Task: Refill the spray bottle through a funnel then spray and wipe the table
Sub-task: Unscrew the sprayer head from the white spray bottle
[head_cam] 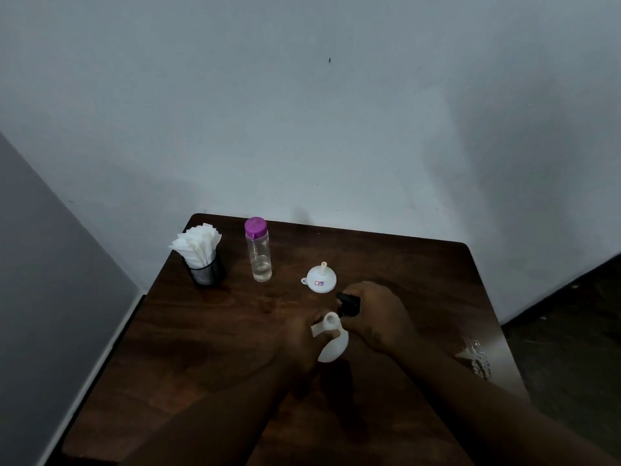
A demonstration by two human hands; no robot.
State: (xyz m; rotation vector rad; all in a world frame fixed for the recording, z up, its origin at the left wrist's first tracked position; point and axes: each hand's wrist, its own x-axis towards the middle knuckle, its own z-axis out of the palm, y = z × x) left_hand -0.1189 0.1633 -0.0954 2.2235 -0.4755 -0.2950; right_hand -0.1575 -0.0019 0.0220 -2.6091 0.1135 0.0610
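Pale blue-grey plaster wall [302, 112] fills most of what I see, above a dark, glossy wood-grain table [201, 331] with rounded corners. The left hand [299, 341] curls round the white, bulbous plastic spray bottle [332, 344] near the table's middle, its neck open. The right hand [379, 317] grips the black spray head [349, 302] just beside that neck. Further back stand a clear cylindrical bottle [260, 257] with a purple cap, a black mesh cup [206, 272] of white napkins [196, 245], and a white funnel [321, 280] resting mouth-down.
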